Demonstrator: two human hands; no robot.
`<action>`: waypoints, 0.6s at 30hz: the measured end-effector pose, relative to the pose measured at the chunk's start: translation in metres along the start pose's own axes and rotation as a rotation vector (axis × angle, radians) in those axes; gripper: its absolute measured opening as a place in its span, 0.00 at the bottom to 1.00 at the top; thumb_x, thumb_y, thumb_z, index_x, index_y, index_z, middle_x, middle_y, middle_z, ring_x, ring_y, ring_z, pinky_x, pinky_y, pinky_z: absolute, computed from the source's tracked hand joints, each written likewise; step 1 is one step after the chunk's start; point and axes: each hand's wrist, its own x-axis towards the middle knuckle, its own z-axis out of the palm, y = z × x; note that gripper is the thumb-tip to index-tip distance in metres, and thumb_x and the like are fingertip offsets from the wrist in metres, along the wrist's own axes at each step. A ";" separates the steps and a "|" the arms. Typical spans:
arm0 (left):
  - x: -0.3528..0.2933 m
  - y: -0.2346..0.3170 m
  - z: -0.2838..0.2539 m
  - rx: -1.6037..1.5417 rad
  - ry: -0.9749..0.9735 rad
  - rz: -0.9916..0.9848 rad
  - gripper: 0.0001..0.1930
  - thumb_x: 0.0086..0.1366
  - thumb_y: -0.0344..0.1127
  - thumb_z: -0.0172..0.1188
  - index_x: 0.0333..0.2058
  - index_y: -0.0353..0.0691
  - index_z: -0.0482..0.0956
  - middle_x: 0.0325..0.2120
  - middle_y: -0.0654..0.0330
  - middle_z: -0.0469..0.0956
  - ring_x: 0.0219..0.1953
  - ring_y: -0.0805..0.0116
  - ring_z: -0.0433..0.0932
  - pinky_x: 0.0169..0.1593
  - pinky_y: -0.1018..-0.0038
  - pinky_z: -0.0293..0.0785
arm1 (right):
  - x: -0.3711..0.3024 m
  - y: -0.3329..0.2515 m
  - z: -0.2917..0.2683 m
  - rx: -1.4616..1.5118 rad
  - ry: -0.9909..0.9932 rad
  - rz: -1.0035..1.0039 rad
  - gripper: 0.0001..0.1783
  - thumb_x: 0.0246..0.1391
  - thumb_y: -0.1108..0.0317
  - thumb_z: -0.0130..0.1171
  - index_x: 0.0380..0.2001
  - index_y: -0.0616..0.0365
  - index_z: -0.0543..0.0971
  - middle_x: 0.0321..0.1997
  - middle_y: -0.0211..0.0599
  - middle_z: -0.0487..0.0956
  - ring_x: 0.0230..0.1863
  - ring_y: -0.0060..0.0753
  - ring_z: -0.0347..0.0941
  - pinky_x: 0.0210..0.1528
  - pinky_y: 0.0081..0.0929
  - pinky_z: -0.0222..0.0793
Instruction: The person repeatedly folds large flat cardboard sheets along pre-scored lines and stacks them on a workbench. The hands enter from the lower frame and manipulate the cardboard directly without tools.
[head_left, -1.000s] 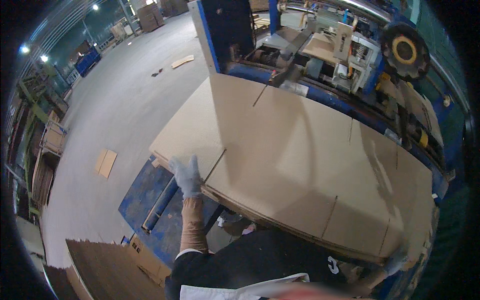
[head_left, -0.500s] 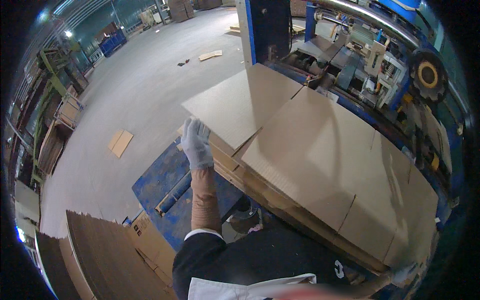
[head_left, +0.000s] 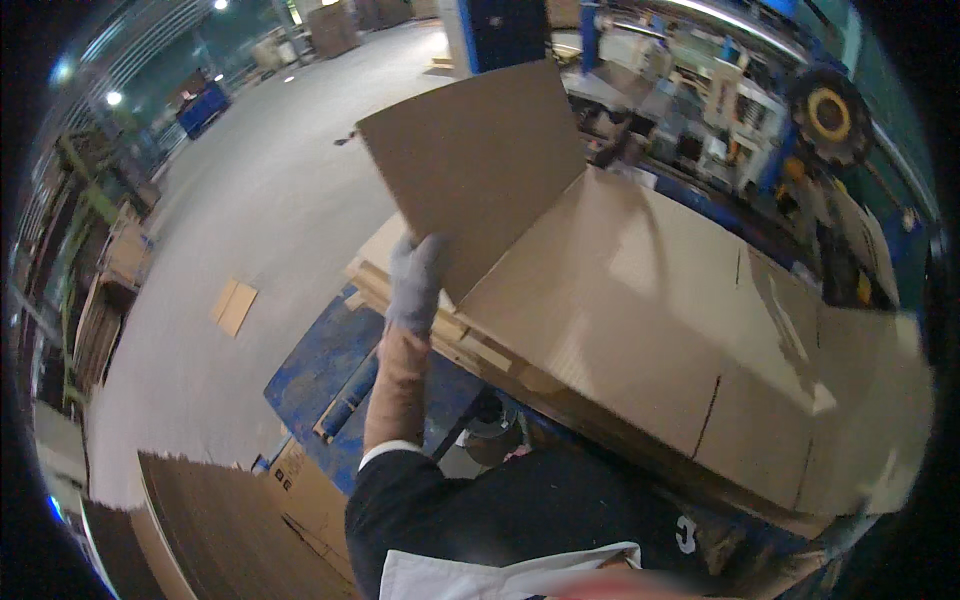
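Note:
A large creased brown cardboard sheet lies on a stack of similar sheets in front of me. Its far left panel stands tilted up along a crease. My left hand, in a pale glove, grips that panel's near left edge. At the lower right, my right hand is at the sheet's near corner; it is blurred and its fingers are partly hidden. The right end panel is also bent upward there. Dark slots cut into the sheet near its front edge.
A machine with a black wheel and metal rollers stands beyond the sheet. A blue metal platform is left of the stack. Stacked cardboard stands at the lower left. A loose cardboard piece lies on the floor.
The far left panel, nearly flat before, has swung up with my left hand at its edge. The right end panel has risen too. My view has shifted slightly.

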 end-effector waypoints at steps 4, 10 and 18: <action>-0.056 0.022 0.010 0.288 -0.152 -0.180 0.13 0.58 0.28 0.58 0.42 0.30 0.79 0.36 0.61 0.80 0.38 0.72 0.76 0.41 0.75 0.71 | -0.087 -0.022 0.001 -0.458 0.003 -0.280 0.20 0.61 0.63 0.50 0.52 0.63 0.70 0.54 0.47 0.73 0.52 0.41 0.71 0.56 0.41 0.68; -0.088 -0.001 0.070 0.568 -0.782 0.444 0.28 0.47 0.20 0.56 0.52 0.34 0.73 0.55 0.46 0.71 0.59 0.48 0.68 0.62 0.57 0.61 | -0.159 0.041 0.036 -0.936 -1.218 -1.022 0.15 0.45 0.67 0.60 0.40 0.49 0.79 0.51 0.36 0.79 0.55 0.44 0.72 0.55 0.42 0.67; -0.089 -0.031 0.106 0.986 -1.237 0.841 0.28 0.52 0.27 0.55 0.55 0.42 0.69 0.58 0.49 0.66 0.60 0.48 0.65 0.63 0.50 0.57 | -0.135 0.057 0.068 -0.913 -1.450 -1.089 0.20 0.47 0.62 0.61 0.45 0.51 0.76 0.57 0.37 0.74 0.60 0.44 0.68 0.61 0.43 0.63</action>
